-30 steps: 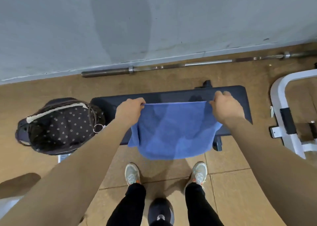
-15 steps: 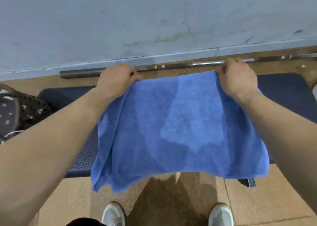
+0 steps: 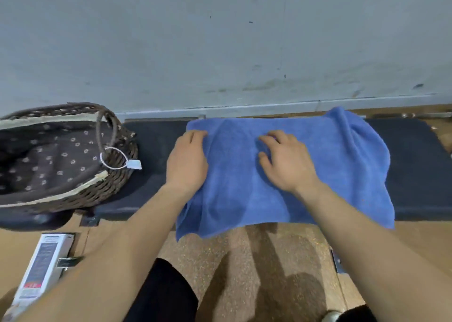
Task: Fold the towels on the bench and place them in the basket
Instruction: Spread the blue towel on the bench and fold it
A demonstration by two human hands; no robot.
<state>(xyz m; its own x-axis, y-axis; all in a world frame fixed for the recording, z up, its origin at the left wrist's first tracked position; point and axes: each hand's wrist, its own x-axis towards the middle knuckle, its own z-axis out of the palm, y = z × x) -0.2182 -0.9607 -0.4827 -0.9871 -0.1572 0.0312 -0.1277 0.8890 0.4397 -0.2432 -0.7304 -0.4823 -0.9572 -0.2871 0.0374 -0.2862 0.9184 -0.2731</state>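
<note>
On the dark padded tabletop (image 3: 411, 165), the blue terry towel (image 3: 342, 170) lies spread, unfolded. The left hand (image 3: 187, 161) and right hand (image 3: 287, 165) press flat on it, grip open. The brown wicker basket (image 3: 122, 174) alongside shows no towel yet.

One blue terry towel (image 3: 342, 174) is counted, one dark padded bench (image 3: 413, 170), one brown wicker basket (image 3: 119, 177) (lined in dotted fabric), one white printed box (image 3: 41, 270), and two bare hands: left hand (image 3: 187, 161), right hand (image 3: 287, 161).
</note>
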